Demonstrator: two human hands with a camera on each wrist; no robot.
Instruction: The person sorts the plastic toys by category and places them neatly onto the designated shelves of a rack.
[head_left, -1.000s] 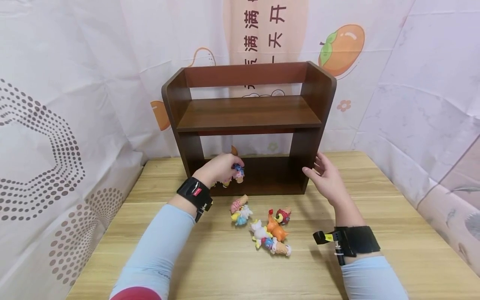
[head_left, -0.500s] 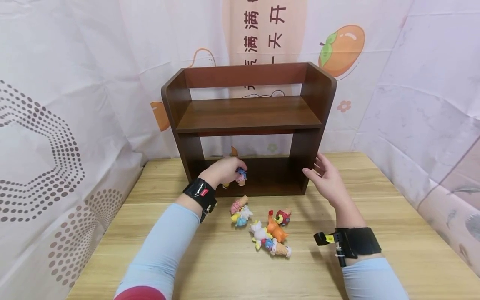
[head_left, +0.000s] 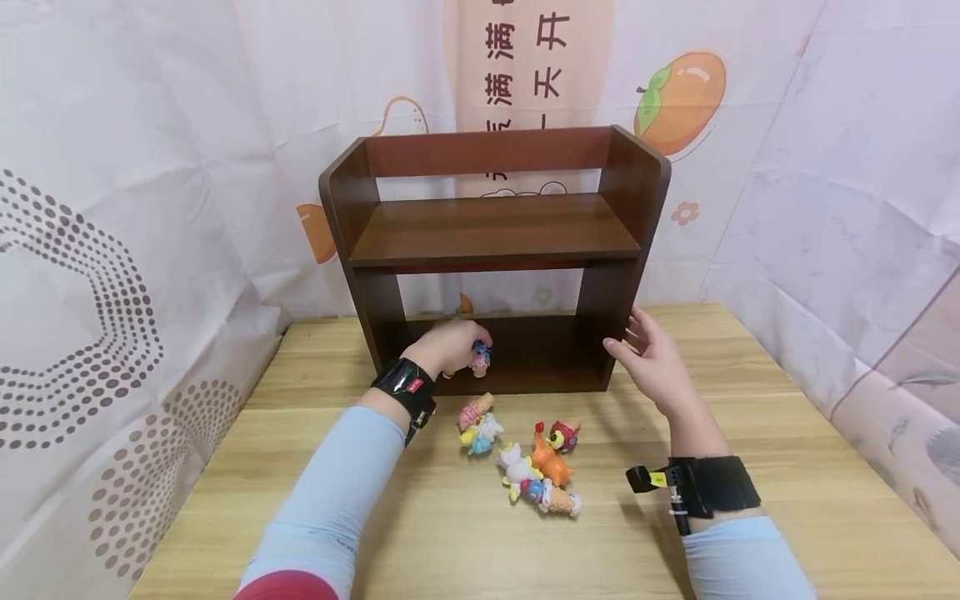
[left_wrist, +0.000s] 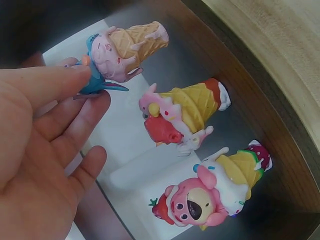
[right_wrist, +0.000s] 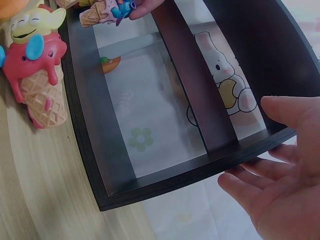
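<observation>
My left hand (head_left: 450, 343) pinches a blue figure on a pink ice-cream cone (left_wrist: 120, 52) between thumb and fingers, at the lower shelf of the brown shelf unit (head_left: 495, 227). Beside it in the left wrist view stand a yellow cone with a pink and red figure (left_wrist: 187, 112) and a cone with a pink bear (left_wrist: 195, 202). My right hand (right_wrist: 280, 180) has its fingers relaxed around the unit's right side panel, holding no toy; whether it touches the panel is hard to tell.
Several toys lie on the wooden table (head_left: 637, 542) before the unit: a pink cone (head_left: 476, 410), a white and blue figure (head_left: 482, 435), a white one (head_left: 517, 465), an orange one (head_left: 551, 460), a red one (head_left: 564, 435) and another cone (head_left: 558, 498). A patterned curtain hangs behind.
My left hand has moved a little to the right along the lower shelf with the blue-topped cone in its grip. The right hand stays beside the side panel.
</observation>
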